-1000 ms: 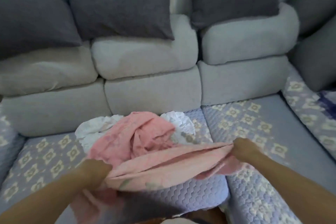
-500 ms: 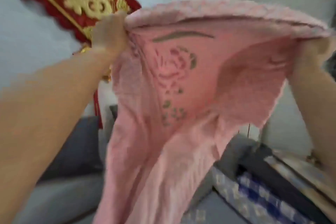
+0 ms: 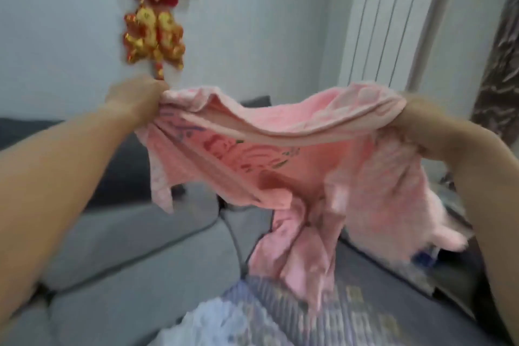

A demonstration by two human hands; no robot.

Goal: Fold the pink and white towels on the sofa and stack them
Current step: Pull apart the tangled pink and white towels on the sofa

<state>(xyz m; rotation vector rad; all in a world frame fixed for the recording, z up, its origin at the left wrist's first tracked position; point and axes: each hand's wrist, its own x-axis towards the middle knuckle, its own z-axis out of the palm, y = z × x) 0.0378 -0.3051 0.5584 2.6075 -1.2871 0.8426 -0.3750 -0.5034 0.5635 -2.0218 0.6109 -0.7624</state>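
Note:
A pink towel [image 3: 280, 166] with a rose pattern hangs in the air above the sofa [image 3: 134, 250], stretched between both hands. My left hand [image 3: 134, 98] grips its upper left corner. My right hand [image 3: 421, 118] grips the upper right corner. The top edge sags in the middle and the lower part dangles bunched, its tip just above the patterned seat cover [image 3: 351, 309]. A white towel [image 3: 213, 323] shows blurred at the bottom edge, mostly out of frame.
A red and gold hanging ornament [image 3: 157, 8] is on the wall behind. A white radiator [image 3: 390, 31] stands at the right, with a patterned curtain [image 3: 500, 70] beside it. Grey sofa back cushions lie at the left.
The towel went from the sofa seat up into the air, held at both corners. Since half a second ago my hands have come down and the top edge has slackened.

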